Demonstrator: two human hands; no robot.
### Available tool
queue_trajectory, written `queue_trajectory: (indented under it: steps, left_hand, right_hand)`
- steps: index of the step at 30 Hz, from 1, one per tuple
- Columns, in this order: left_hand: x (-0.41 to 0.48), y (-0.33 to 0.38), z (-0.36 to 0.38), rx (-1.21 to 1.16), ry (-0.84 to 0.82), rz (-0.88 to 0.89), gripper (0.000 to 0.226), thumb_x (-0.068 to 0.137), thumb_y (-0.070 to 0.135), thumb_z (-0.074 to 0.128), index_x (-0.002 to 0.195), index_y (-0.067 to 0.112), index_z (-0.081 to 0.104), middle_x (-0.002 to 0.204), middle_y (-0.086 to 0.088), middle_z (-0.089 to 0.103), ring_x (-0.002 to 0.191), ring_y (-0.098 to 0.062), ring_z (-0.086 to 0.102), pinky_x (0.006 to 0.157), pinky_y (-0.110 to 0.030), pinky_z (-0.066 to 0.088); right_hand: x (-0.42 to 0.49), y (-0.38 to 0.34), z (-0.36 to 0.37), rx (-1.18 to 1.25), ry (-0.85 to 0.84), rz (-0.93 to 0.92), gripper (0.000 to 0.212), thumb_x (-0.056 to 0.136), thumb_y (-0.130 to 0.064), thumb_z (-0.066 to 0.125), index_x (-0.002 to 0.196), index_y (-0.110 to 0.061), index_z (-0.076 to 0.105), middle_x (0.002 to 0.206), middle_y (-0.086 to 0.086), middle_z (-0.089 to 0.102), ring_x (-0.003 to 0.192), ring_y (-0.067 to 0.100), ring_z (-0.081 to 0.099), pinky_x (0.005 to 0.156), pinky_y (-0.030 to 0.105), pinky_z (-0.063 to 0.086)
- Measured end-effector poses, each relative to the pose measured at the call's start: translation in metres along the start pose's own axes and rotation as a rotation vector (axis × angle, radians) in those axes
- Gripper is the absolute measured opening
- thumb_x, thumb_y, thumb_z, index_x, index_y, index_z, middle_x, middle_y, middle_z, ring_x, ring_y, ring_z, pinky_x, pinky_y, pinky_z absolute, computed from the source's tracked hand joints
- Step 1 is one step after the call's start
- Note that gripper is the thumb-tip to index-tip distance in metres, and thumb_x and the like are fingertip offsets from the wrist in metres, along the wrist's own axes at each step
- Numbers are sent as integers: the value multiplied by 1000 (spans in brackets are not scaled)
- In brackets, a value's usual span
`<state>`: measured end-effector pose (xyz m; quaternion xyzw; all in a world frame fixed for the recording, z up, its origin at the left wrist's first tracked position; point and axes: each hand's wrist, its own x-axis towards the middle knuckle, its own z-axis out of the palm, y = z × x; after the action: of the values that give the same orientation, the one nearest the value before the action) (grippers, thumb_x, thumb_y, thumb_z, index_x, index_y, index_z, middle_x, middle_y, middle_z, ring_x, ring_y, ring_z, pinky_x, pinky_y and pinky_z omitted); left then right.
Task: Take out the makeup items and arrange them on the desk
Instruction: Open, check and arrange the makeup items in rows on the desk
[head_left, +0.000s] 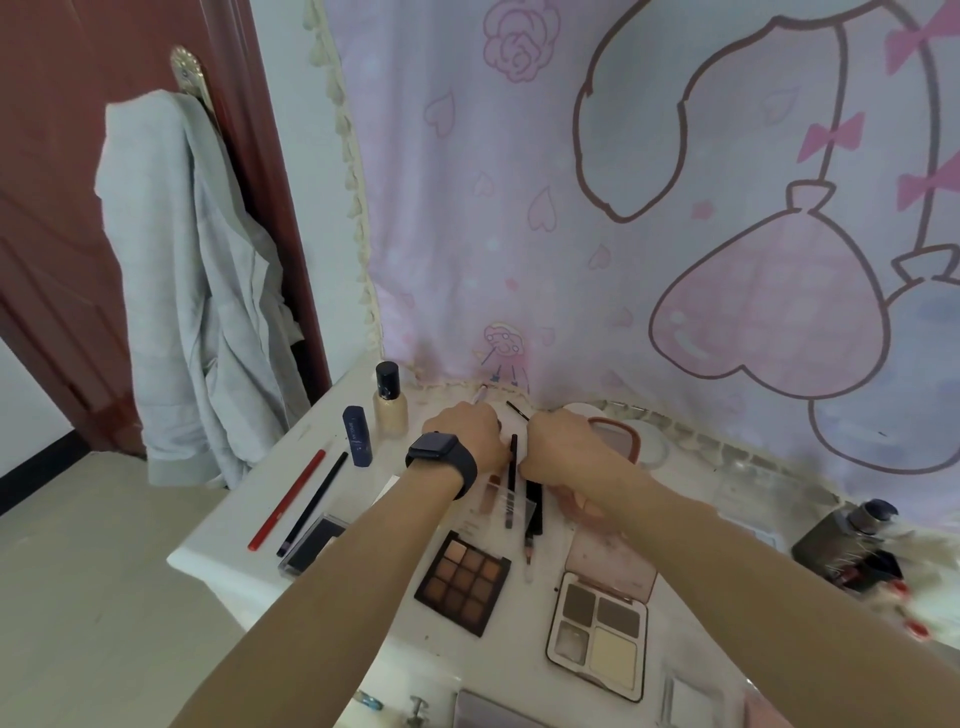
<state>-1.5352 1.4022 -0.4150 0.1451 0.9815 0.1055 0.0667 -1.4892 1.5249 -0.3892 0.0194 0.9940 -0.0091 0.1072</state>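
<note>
Head view: beyond the brown palette (464, 581) on the worktop (509, 670), a black pencil (512, 470) lies pointing away, between both hands. The left hand (465, 431) has its fingers curled round a pale pen (480, 395). The right hand (558, 447) hides its fingers, so I cannot tell their state.

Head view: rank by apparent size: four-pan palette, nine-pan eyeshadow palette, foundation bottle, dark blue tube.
1. four-pan palette, lid open
2. nine-pan eyeshadow palette
3. foundation bottle
4. dark blue tube, only slightly smaller than the bottle
Bottle and tube stand farther from the camera, so real sizes are unsure.
</note>
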Motion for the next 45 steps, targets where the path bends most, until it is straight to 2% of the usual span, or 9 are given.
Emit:
queue_trajectory:
  steps: [3, 10, 14, 18, 23, 27, 33, 38, 45]
  left_hand:
    - [2, -2, 0, -2, -9, 14, 30, 94, 38, 56, 73, 16, 56, 94, -4, 66, 70, -26, 64, 58, -27, 46]
    - [4, -8, -3, -30, -9, 36, 36, 93, 42, 54, 110, 14, 69, 104, -7, 72, 69, -25, 63, 55, -28, 45]
    - [-4, -12, -12, -110, 12, 42, 33, 94, 38, 54, 113, 16, 70, 88, -6, 72, 69, -22, 64, 63, -28, 52]
    - [-21, -10, -25, -418, 38, 99, 19, 95, 35, 57, 105, 25, 71, 99, 3, 69, 84, -15, 66, 74, -27, 53]
    - [-69, 6, -41, -846, -30, 288, 25, 95, 37, 61, 118, 30, 71, 114, 18, 69, 108, -1, 62, 95, -24, 47]
    - [-120, 26, -47, -943, 3, 381, 18, 100, 30, 60, 114, 26, 69, 99, 7, 74, 83, 2, 65, 77, -12, 48]
    - [-174, 54, -35, -798, 101, 444, 21, 103, 32, 52, 110, 27, 71, 79, 16, 68, 72, 8, 57, 69, -10, 42]
    - [-215, 70, -22, -693, 79, 484, 28, 107, 29, 43, 106, 16, 68, 68, 11, 54, 57, 5, 50, 56, -13, 36]
    - [-238, 90, -18, -305, 318, 396, 28, 108, 35, 32, 104, 21, 56, 71, 9, 51, 62, -17, 49, 58, -34, 37]
  right_hand:
    - [3, -5, -1, -19, -10, -7, 27, 85, -16, 59, 63, -15, 43, 66, 4, 46, 58, 18, 44, 52, 27, 36]
    - [5, -6, -7, 26, -8, 43, 28, 90, -22, 56, 66, -15, 45, 65, 1, 50, 56, 15, 46, 47, 26, 35]
    - [-5, 1, -22, 156, 124, 78, 28, 88, -20, 58, 63, -13, 47, 63, 1, 49, 57, 16, 48, 47, 25, 34]
    - [-27, 10, -46, 236, 341, 71, 26, 92, -27, 52, 71, -12, 54, 64, 2, 52, 65, 24, 53, 53, 27, 33]
    - [-75, 26, -69, 904, 614, 112, 14, 97, -32, 55, 90, -22, 63, 82, -5, 71, 66, 19, 73, 72, 40, 59]
    - [-126, 33, -67, 1287, 717, 164, 14, 99, -26, 58, 98, -13, 64, 89, 2, 71, 61, 22, 74, 69, 42, 63]
    - [-190, 42, -34, 1660, 699, 178, 23, 105, -27, 49, 99, -6, 56, 84, 8, 62, 51, 19, 57, 48, 29, 49]
    - [-213, 47, -9, 1429, 619, 157, 43, 107, -33, 42, 100, 8, 54, 60, -2, 46, 40, 14, 40, 39, 26, 33]
    - [-215, 27, -8, 1374, 767, 256, 33, 107, -32, 37, 92, -9, 55, 47, -3, 56, 42, 15, 54, 50, 34, 46]
